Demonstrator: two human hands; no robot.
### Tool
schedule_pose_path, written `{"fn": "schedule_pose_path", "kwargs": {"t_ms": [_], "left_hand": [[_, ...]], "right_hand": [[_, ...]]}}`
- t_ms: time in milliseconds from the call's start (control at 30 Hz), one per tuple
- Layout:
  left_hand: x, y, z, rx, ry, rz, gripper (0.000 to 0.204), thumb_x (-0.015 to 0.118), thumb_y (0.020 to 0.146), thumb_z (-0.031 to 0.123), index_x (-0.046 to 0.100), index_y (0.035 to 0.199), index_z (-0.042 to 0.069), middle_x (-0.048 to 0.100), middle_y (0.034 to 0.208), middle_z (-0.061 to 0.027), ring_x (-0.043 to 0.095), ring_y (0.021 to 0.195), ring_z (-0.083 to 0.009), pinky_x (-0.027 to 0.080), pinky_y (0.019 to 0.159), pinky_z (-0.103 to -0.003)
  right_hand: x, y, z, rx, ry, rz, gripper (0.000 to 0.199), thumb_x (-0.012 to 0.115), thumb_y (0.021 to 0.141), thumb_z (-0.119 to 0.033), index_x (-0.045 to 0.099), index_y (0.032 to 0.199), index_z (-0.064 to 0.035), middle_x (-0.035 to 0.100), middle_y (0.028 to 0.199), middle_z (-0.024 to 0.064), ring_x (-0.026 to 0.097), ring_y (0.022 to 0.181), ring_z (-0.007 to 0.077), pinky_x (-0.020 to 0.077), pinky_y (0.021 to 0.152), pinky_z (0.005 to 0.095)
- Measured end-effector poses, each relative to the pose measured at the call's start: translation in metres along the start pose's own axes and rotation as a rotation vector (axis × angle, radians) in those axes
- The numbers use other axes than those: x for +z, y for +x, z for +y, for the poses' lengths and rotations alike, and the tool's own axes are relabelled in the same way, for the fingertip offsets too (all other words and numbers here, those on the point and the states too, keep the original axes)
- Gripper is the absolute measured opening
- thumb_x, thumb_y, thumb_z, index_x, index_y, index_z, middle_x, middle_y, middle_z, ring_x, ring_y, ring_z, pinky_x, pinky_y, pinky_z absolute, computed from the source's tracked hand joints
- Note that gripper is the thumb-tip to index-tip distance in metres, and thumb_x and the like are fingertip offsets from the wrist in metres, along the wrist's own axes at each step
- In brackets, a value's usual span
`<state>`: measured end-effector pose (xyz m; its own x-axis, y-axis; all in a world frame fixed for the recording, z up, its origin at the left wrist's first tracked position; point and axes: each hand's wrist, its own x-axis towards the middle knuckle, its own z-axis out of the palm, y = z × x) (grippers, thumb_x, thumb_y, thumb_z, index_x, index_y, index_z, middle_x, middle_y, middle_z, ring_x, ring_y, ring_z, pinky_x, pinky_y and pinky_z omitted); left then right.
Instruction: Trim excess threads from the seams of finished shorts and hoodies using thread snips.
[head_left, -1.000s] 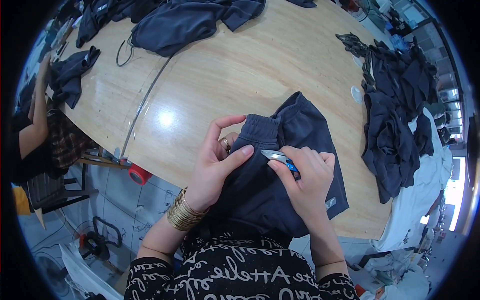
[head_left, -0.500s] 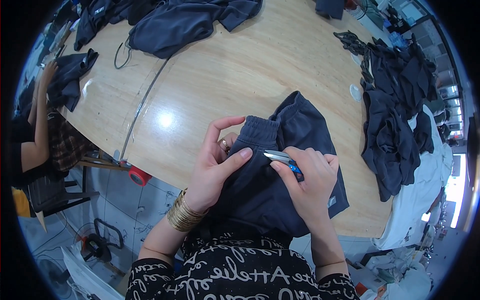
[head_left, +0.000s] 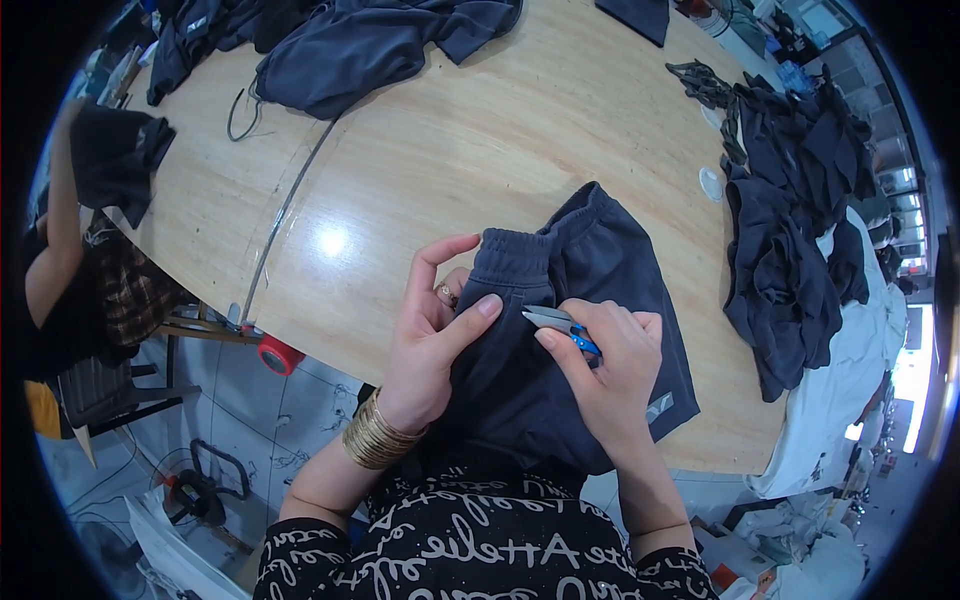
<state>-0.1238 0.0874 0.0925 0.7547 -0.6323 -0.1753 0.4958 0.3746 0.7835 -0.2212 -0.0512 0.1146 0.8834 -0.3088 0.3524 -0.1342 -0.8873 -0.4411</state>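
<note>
A dark navy pair of shorts [head_left: 625,270] with a gathered elastic waistband lies over the near table edge and my lap. My left hand [head_left: 435,335] grips the cloth just below the waistband, thumb on top. In my right hand [head_left: 610,360] is a small pair of blue-handled thread snips [head_left: 550,320], held between thumb and fingers. The blades point left, close to the stitching beneath the waistband and near my left thumb. Whether the tips touch the cloth I cannot tell.
Dark garments [head_left: 345,60] lie at the far left of the wooden table [head_left: 420,160], and a heap of dark clothes [head_left: 785,240] covers its right side over white cloth [head_left: 835,400]. At the left, a co-worker's arm [head_left: 62,200] lifts a dark garment [head_left: 110,155].
The snips and my right hand have shifted slightly left and down. The waistband has moved a little left. The co-worker has raised the dark garment, and the far dark cloth has slid left.
</note>
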Motion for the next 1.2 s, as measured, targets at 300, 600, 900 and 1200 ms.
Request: {"fn": "schedule_pose_path", "kwargs": {"t_ms": [300,600,900,1200], "left_hand": [[0.018,-0.008,-0.011,-0.027,-0.175,0.074,0.056,0.053,0.089,-0.002,0.026,0.137,0.009,0.054,0.115,-0.0093,0.053,0.107,-0.0131,0.042,0.094,-0.028],[0.022,-0.008,-0.017,-0.013,-0.193,0.076,0.057,0.052,0.089,-0.003,0.026,0.137,0.011,0.051,0.118,-0.0099,0.051,0.109,-0.0142,0.041,0.096,-0.029],[0.022,-0.008,-0.019,-0.042,-0.238,0.062,0.057,0.053,0.089,-0.002,0.026,0.137,0.011,0.052,0.117,-0.0093,0.051,0.110,-0.0147,0.040,0.096,-0.030],[0.022,-0.008,-0.014,-0.074,-0.231,0.030,0.056,0.051,0.088,-0.003,0.026,0.137,0.009,0.051,0.122,-0.0106,0.051,0.113,-0.0156,0.039,0.098,-0.031]], "right_hand": [[0.005,-0.008,-0.004,0.156,0.180,0.044,0.022,0.071,0.078,-0.027,0.063,0.085,-0.0080,0.059,0.070,0.0009,0.053,0.060,0.0164,0.0296,0.060,0.0303],[0.006,-0.010,-0.004,0.175,0.212,0.068,0.022,0.071,0.079,-0.027,0.062,0.085,-0.0078,0.060,0.071,0.0013,0.054,0.061,0.0171,0.0297,0.060,0.0303],[0.009,-0.011,-0.004,0.184,0.220,0.117,0.021,0.071,0.079,-0.026,0.062,0.084,-0.0080,0.059,0.070,0.0009,0.054,0.060,0.0165,0.0296,0.059,0.0298],[-0.005,-0.003,0.005,0.142,0.136,0.155,0.019,0.071,0.078,-0.026,0.063,0.082,-0.0092,0.059,0.069,-0.0003,0.053,0.060,0.0151,0.0296,0.061,0.0300]]}}
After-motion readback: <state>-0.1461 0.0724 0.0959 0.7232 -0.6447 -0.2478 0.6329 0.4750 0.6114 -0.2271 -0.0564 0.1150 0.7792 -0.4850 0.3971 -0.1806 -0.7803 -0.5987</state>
